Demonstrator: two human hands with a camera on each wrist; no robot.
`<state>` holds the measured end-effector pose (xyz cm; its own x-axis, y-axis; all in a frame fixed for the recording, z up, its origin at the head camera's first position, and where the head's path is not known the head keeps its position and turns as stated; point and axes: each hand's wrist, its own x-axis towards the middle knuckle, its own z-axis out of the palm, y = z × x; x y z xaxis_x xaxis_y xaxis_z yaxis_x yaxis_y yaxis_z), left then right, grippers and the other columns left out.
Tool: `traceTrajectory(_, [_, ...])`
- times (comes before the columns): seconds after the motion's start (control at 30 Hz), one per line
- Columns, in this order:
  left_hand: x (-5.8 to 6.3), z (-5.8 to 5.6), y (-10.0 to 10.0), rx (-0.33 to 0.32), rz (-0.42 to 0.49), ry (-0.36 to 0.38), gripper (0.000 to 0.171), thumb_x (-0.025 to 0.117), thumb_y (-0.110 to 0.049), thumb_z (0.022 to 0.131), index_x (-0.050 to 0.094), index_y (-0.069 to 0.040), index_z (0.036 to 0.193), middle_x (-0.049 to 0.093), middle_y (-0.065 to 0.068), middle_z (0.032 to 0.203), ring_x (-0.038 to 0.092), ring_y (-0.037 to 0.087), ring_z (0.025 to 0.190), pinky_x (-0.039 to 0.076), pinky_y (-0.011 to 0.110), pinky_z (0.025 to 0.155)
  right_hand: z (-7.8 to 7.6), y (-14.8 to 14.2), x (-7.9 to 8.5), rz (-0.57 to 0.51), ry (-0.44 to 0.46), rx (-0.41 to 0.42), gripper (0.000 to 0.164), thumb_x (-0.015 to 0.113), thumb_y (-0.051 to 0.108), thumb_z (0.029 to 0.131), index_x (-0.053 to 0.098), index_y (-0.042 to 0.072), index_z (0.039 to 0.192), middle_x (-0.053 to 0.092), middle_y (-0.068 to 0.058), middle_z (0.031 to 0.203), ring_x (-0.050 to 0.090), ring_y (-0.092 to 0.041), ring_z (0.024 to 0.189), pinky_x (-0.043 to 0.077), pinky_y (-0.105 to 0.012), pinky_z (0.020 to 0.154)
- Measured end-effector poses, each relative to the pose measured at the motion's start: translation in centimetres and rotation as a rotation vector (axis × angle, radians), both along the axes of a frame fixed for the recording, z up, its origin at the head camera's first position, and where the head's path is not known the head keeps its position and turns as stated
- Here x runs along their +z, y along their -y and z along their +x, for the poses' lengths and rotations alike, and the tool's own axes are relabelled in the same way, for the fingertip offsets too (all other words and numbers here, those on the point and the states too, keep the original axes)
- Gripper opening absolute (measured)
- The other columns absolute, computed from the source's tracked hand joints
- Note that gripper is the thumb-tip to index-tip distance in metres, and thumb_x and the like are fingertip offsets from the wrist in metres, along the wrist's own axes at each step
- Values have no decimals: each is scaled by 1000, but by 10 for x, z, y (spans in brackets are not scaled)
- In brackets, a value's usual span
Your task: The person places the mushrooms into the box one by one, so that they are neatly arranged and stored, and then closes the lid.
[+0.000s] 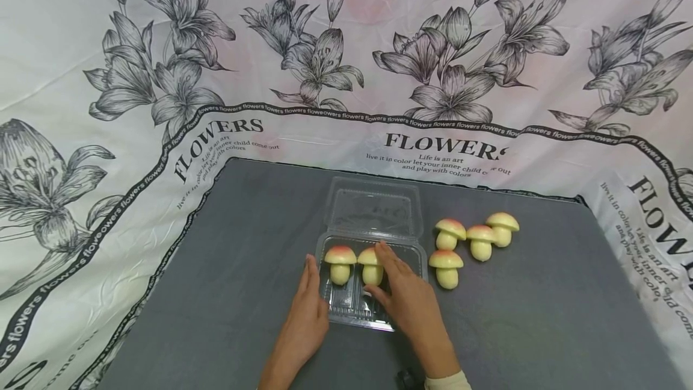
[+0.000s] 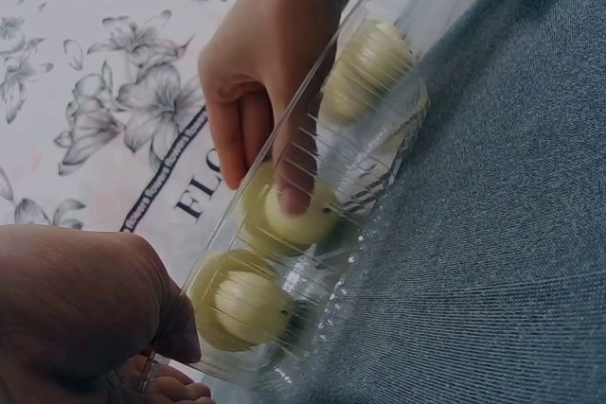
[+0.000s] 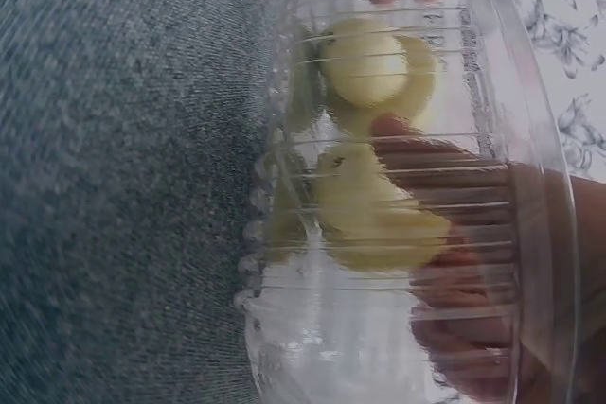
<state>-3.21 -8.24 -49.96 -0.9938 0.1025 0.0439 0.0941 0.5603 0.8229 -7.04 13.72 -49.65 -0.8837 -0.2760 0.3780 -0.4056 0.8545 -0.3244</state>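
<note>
A clear plastic hinged container (image 1: 360,322) lies on the grey table, its lid (image 1: 373,209) folded back. Inside, side by side in the far half, are two glossy yellow toy mushrooms with reddish caps, the left mushroom (image 1: 340,274) and the right mushroom (image 1: 369,274). My right hand (image 1: 414,297) grips the right mushroom between thumb and fingers, covering part of its cap. At the container's left side, my left hand (image 1: 305,318) holds the rim; the left wrist view shows its thumb (image 2: 175,328) on one side of the wall and fingers beyond.
Right of the container, several more mushrooms stand grouped, the nearest mushroom (image 1: 446,269) close to its wall. A small black object (image 1: 406,378) lies at the near edge, by the right forearm. A flower-print cloth (image 1: 325,137) borders the grey table surface (image 1: 216,287).
</note>
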Motion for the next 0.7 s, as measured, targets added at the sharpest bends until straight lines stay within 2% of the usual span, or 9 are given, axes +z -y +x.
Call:
traceTrajectory(0.1, [0, 0, 0, -6, 8, 10, 75, 46, 12, 101, 9, 8, 166, 7, 25, 175, 20, 40, 158, 33, 59, 119, 0, -2, 0, -17, -7, 0, 91, 94, 36, 79, 54, 11, 156, 58, -8, 154, 73, -36, 112, 60, -47, 66])
traceTrajectory(0.2, [0, 0, 0, -7, 14, 18, 75, 46, 12, 101, 9, 7, 166, 6, 25, 175, 19, 40, 158, 33, 59, 119, 0, -3, 1, -44, -11, 0, 84, 90, 38, 85, 55, 10, 155, 60, -10, 152, 73, -36, 110, 60, -49, 69])
traceTrajectory(0.27, [0, 0, 0, -8, 14, 18, 75, 46, 12, 101, 8, 7, 166, 7, 26, 175, 19, 40, 159, 32, 59, 120, 0, -5, 2, -59, -21, 2, 78, 86, 38, 90, 55, 9, 155, 62, -11, 150, 75, -36, 103, 60, -49, 68])
traceTrajectory(0.4, [1, 1, -1, -8, 15, 23, 75, 45, 12, 102, 7, 6, 167, 7, 26, 175, 18, 41, 159, 31, 59, 120, 0, -9, 8, -81, -49, -15, 70, 81, 38, 94, 56, 10, 154, 67, -12, 143, 74, -34, 75, 56, -45, 57])
traceTrajectory(0.53, [1, 1, -1, -4, 22, 31, 76, 44, 11, 102, 6, 5, 167, 6, 25, 175, 18, 41, 159, 31, 60, 120, 1, -15, 14, -95, -49, -50, 69, 79, 37, 96, 55, 14, 156, 67, -10, 144, 73, -32, 74, 55, -43, 56])
traceTrajectory(0.63, [1, 1, -1, -3, 21, 26, 76, 44, 12, 101, 6, 5, 167, 6, 25, 175, 18, 40, 159, 34, 59, 118, 0, -21, 18, -104, -40, -67, 68, 77, 36, 98, 53, 15, 157, 63, -8, 149, 76, -35, 89, 58, -46, 63])
traceTrajectory(0.7, [1, 1, -1, -3, 12, 20, 76, 45, 12, 101, 7, 6, 167, 6, 26, 175, 20, 40, 158, 37, 57, 115, 0, -25, 21, -116, -37, -76, 68, 77, 36, 99, 52, 14, 158, 62, -8, 150, 76, -37, 93, 59, -49, 66])
